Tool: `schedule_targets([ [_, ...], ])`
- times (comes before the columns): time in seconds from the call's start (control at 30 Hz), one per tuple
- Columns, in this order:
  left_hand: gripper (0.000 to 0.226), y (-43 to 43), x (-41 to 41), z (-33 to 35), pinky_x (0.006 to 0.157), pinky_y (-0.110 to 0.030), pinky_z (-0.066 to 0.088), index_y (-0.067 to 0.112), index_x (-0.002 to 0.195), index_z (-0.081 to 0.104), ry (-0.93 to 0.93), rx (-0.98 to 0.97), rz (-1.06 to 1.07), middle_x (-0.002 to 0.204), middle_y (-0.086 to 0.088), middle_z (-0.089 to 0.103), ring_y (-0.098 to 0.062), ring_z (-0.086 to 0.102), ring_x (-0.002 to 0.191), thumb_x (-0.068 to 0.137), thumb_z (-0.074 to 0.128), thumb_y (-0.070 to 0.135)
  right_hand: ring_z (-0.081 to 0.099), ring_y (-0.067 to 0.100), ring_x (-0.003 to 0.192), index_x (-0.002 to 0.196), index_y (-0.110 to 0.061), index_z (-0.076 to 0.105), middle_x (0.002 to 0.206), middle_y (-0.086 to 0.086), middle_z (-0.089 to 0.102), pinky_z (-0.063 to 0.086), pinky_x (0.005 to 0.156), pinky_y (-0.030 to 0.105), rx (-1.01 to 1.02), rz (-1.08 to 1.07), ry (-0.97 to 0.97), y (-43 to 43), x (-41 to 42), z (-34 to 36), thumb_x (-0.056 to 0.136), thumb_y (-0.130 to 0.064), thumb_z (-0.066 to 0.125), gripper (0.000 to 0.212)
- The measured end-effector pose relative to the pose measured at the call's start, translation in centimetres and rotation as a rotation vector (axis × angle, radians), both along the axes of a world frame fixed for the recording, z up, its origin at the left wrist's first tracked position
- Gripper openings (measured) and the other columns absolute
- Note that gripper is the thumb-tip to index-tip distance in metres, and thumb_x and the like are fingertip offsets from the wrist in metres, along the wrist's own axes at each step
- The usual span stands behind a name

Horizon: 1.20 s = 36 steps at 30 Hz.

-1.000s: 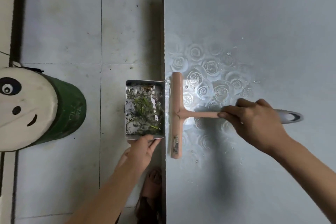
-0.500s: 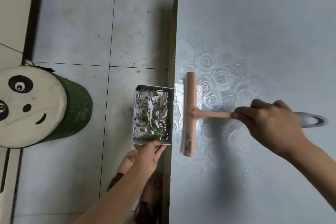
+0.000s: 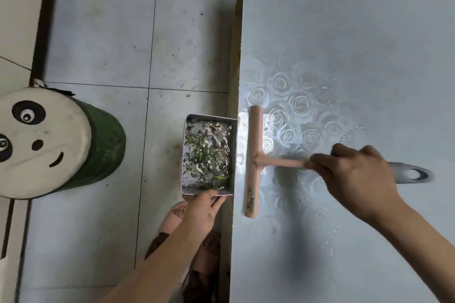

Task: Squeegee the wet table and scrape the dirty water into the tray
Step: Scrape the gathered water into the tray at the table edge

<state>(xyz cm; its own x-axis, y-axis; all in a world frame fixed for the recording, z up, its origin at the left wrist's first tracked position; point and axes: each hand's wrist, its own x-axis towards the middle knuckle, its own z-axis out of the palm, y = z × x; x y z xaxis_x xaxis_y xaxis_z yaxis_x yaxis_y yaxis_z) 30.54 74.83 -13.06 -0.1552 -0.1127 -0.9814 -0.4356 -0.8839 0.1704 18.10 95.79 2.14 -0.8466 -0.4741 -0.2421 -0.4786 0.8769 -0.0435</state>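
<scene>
A pink squeegee (image 3: 254, 162) lies with its blade parallel to the left edge of the grey rose-patterned table (image 3: 344, 32), a short way in from that edge. My right hand (image 3: 354, 177) grips its handle; the grey handle end sticks out to the right. A strip of shiny water lies between the blade and the edge. A metal tray (image 3: 185, 155) holding dirty water and green scraps is held just below and against the table edge. My left hand (image 3: 202, 209) holds its near rim.
A green stool with a panda-face seat (image 3: 41, 142) stands on the tiled floor at the left. My feet in pink slippers (image 3: 172, 219) are below the tray. Water droplets are scattered on the table near my right arm.
The view shifted, so the table edge, tray and squeegee sit further right in the frame. The blade stays close to the edge with the tray beside it; the water in the tray ripples.
</scene>
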Motion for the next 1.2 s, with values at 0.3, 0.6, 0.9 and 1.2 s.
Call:
schedule_targets([
  [0.3, 0.036, -0.4, 0.6, -0.5, 0.1, -0.041, 0.047, -0.013, 0.127, 0.045, 0.04, -0.038, -0.184, 0.136, -0.033, 0.045, -0.042, 0.045, 0.128, 0.091, 0.041, -0.013, 0.054, 0.034, 0.044, 0.082, -0.022, 0.075, 0.056, 0.002, 0.051, 0.04, 0.054, 0.034, 0.021, -0.125, -0.019, 3.7, 0.0, 1.4, 0.091, -0.045, 0.055, 0.033],
  [0.6, 0.03, -1.6, -0.2, -0.6, 0.104, -0.045, 0.045, 0.009, 0.087, 0.061, 0.043, 0.011, -0.078, 0.108, -0.013, 0.07, -0.031, 0.056, 0.12, 0.088, 0.043, -0.015, 0.059, 0.034, 0.051, 0.088, -0.019, 0.076, 0.064, 0.008, 0.06, 0.042, 0.062, 0.038, 0.083, -0.222, -0.087, 2.4, -0.3, -0.1, 0.087, -0.035, 0.061, 0.022],
  [0.9, 0.039, -1.8, -1.4, -0.4, 0.088, -0.04, 0.049, 0.013, 0.098, 0.054, 0.038, -0.039, -0.053, 0.101, -0.013, 0.065, -0.028, 0.061, 0.1, 0.084, 0.042, -0.022, 0.057, 0.03, 0.05, 0.077, -0.019, 0.073, 0.059, 0.008, 0.056, 0.037, 0.059, 0.033, 0.058, -0.008, 0.035, -1.5, -2.2, 0.1, 0.078, -0.024, 0.077, 0.006],
  [1.2, 0.042, -1.4, -1.5, -0.5, 0.094, -0.045, 0.049, 0.006, 0.114, 0.052, 0.051, 0.025, -0.002, 0.111, -0.022, 0.066, -0.036, 0.061, 0.108, 0.083, 0.043, -0.022, 0.055, 0.033, 0.046, 0.07, -0.014, 0.071, 0.056, 0.011, 0.056, 0.041, 0.057, 0.037, 0.147, -0.121, 0.093, 1.4, -2.4, 0.1, 0.089, -0.031, 0.06, 0.027],
])
